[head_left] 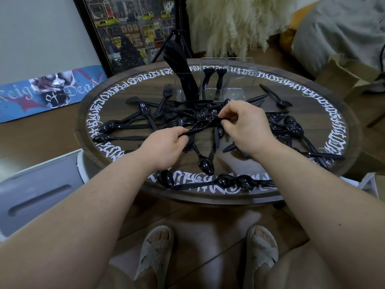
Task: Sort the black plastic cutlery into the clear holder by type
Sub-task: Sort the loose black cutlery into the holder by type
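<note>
Most of the black cutlery (208, 122) lies scattered on your round table (312, 184). Both hands pinch one piece: left hand (166, 147), right hand (248, 126). Your clear holder (239, 76) behind has knives and two forks

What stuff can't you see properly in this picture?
Head view only:
- Piece held by left hand and right hand: type unclear, fingers cover it.
- Cutlery pile: overlapping, uncountable.
- Clear holder: right compartment walls nearly invisible.
- Table: near rim hidden by arms.
</note>
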`<state>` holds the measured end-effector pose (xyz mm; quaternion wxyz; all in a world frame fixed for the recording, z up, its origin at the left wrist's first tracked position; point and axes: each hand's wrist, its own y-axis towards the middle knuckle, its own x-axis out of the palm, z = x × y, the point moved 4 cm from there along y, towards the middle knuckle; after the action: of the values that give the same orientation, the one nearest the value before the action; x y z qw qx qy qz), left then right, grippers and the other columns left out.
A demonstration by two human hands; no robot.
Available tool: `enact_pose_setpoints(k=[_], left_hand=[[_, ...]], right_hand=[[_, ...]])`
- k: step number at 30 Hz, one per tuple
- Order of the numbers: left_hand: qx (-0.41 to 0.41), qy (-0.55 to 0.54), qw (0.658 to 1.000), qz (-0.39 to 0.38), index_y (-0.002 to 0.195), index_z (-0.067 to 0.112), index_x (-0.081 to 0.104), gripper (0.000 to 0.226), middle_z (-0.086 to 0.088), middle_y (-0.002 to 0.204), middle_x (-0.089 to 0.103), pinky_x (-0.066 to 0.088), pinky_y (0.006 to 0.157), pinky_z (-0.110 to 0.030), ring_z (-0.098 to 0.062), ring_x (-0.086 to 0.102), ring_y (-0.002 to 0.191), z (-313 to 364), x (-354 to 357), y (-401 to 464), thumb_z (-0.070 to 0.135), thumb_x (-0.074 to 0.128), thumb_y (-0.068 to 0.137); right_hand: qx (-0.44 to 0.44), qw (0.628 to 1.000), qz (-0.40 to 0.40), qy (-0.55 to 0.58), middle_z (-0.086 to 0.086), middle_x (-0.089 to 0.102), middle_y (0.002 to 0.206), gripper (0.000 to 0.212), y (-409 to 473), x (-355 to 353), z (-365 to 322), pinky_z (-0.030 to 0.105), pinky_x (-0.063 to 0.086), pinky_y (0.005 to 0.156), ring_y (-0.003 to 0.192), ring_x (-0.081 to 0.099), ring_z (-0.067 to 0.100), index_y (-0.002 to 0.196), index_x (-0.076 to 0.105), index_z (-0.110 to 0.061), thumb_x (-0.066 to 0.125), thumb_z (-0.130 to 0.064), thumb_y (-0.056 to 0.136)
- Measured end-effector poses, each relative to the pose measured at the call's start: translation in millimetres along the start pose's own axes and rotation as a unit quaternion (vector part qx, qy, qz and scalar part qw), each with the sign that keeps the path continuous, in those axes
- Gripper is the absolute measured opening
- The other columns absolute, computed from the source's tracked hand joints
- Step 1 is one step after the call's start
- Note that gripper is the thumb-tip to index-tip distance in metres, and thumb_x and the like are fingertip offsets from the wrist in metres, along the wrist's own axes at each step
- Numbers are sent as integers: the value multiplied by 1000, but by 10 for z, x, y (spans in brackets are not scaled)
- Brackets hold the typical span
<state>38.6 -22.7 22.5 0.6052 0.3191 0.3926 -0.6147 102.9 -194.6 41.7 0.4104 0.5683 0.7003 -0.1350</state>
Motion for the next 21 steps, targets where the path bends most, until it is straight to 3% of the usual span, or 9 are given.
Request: enact_pose_setpoints(k=[6,9,12,14,18,21], left_hand=[[8,25,1000,7,138,22,46,39,-2,119,63,41,86,-29,-23,54,111,-17,-15,10,31,36,102],[17,31,999,-4,137,23,47,38,0,114,63,37,79,-26,-20,55,104,3,7,11,29,34,102],[25,36,999,-14,137,23,47,37,-1,123,61,36,81,-24,-21,53,111,16,13,9,27,35,103],[27,31,999,-8,135,21,49,37,-2,125,60,37,84,-25,-21,53,114,27,-5,4,30,36,102],[55,10,998,18,124,17,57,35,-2,114,65,40,85,-29,-22,55,108,70,-42,3,33,35,102],[64,8,998,10,134,19,51,37,-1,121,62,36,88,-23,-19,53,114,89,-32,14,28,33,103]], right_hand=[[-40,999,1,-37,-5,56,86,13,10,38,-49,17,38,76,78,50,9,91,68,-14,64,-4,84],[-49,998,-1,-31,-8,55,83,11,1,68,-83,24,45,77,77,51,10,90,68,-15,65,-6,84],[-53,998,-4,-35,-8,56,81,9,-6,85,-91,34,50,79,78,54,13,88,68,-16,66,-8,83],[-54,998,-3,-41,-9,54,83,7,-7,85,-85,33,48,79,80,54,13,88,67,-17,66,-10,84],[-27,1000,3,-10,-15,54,80,16,-32,85,-52,24,44,80,78,52,9,106,66,-18,62,-15,90],[-40,999,-12,0,-4,68,94,29,-55,115,-81,23,45,88,85,59,10,121,64,-19,56,-15,94]])
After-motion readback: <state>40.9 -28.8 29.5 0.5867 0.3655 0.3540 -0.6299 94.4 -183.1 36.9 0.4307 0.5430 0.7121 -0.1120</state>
